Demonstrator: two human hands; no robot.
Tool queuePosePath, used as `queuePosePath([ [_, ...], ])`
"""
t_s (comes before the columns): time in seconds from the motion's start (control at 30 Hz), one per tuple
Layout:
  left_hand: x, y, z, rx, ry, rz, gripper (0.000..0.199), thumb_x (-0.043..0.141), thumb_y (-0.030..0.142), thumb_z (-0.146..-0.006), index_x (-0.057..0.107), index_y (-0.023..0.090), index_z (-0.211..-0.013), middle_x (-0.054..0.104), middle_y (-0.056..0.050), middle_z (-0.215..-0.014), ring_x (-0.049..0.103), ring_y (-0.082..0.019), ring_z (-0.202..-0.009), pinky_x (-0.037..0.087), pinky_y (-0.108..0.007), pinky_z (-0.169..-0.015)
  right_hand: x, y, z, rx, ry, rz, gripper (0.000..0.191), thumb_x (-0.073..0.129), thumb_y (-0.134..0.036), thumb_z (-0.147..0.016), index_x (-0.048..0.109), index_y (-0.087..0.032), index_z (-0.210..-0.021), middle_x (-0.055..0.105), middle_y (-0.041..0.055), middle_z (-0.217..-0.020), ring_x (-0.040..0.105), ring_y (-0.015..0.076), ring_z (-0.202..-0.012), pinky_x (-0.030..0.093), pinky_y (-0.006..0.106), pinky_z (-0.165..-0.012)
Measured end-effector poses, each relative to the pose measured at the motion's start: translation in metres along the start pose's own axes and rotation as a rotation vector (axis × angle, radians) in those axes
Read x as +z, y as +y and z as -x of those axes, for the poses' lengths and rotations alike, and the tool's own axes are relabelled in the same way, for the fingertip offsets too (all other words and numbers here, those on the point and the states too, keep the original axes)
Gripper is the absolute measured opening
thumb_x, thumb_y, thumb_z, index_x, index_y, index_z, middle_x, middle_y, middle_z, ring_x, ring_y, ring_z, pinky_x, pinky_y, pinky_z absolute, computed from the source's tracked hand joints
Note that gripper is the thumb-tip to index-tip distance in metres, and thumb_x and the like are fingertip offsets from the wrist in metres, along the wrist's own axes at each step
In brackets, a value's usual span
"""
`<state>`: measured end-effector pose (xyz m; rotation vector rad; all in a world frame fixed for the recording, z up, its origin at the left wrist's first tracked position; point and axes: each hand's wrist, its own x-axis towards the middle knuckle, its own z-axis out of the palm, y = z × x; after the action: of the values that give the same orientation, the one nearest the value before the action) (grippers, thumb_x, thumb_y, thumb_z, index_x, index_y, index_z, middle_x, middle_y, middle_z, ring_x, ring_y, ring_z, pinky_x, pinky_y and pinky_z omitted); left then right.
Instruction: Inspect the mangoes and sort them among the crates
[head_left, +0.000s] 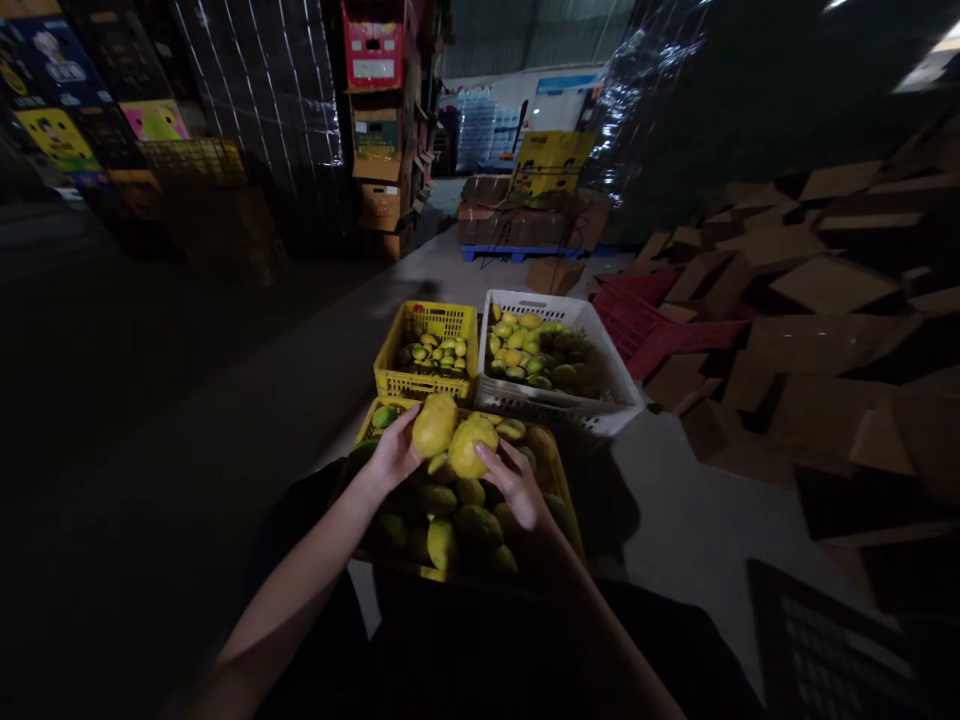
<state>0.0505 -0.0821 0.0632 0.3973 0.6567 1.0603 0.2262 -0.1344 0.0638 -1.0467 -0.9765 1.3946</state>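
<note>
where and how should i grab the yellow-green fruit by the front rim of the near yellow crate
Probably from above, thumb and fingers across the middle of the yellow-green fruit: it is oval, lies roughly front to back, and its top is exposed in the near yellow crate. Free a hand first: left hand and right hand each hold a yellow fruit.

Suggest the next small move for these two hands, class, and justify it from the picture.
Probably, the right hand should carry its yellow fruit to the white crate: the fruit is in its grasp, and that crate, ahead to the right, holds other yellow ones.
</note>
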Motion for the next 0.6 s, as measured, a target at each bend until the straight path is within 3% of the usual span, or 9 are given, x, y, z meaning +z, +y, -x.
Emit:
queuePosePath([
  [0.13, 0.005, -0.014, 0.002, -0.005, -0.059, -0.053, 0.024, 0.072, 0.027, -0.085, 0.07, 0.018, -0.107, 0.077, -0.007, -0.106, 0.068, -0.026, -0.114, 0.051, -0.039, -0.105, 0.005, 0.005, 0.001, -0.01, 0.061, -0.098, 0.048, 0.074, -0.063, -0.071, 0.066, -0.03, -0.105, 0.075, 0.0067, -0.1, 0.071, 0.0319, -0.094, 0.06, 0.042, -0.068],
  [0.27, 0.005, -0.026, -0.001, 0.022, -0.054, -0.081, 0.027, 0.08, 0.028, -0.077, 0.071, 0.022, -0.101, 0.076, -0.005, -0.113, 0.066, -0.028, -0.117, 0.05, -0.042, -0.108, 0.01, 0.009, -0.001, -0.055, 0.167, -0.165, 0.042, 0.071, -0.06, -0.074, 0.059, -0.034, -0.104, 0.073, 0.005, -0.106, 0.071, 0.0306, -0.094, 0.058, 0.04, -0.061],
  [0.47, -0.002, -0.024, -0.005, 0.064, -0.072, -0.086, 0.036, 0.083, 0.029, -0.074, 0.071, 0.018, -0.106, 0.074, -0.009, -0.116, 0.066, -0.026, -0.117, 0.046, -0.038, -0.112, 0.019, 0.011, -0.001, -0.045, 0.197, -0.198, 0.046, 0.081, -0.054, -0.066, 0.054, -0.031, -0.096, 0.069, 0.0035, -0.101, 0.069, 0.0269, -0.086, 0.056, 0.035, -0.055],
  [0.6, 0.001, -0.017, 0.006, 0.112, -0.147, -0.171, 0.045, 0.086, 0.022, -0.068, 0.071, 0.019, -0.11, 0.071, -0.008, -0.124, 0.062, -0.028, -0.122, 0.045, -0.039, -0.111, 0.014, 0.015, -0.001, -0.078, 0.221, -0.089, 0.052, 0.082, -0.053, -0.066, 0.054, -0.033, -0.105, 0.068, 0.0049, -0.109, 0.068, 0.0274, -0.088, 0.057, 0.036, -0.056],
])
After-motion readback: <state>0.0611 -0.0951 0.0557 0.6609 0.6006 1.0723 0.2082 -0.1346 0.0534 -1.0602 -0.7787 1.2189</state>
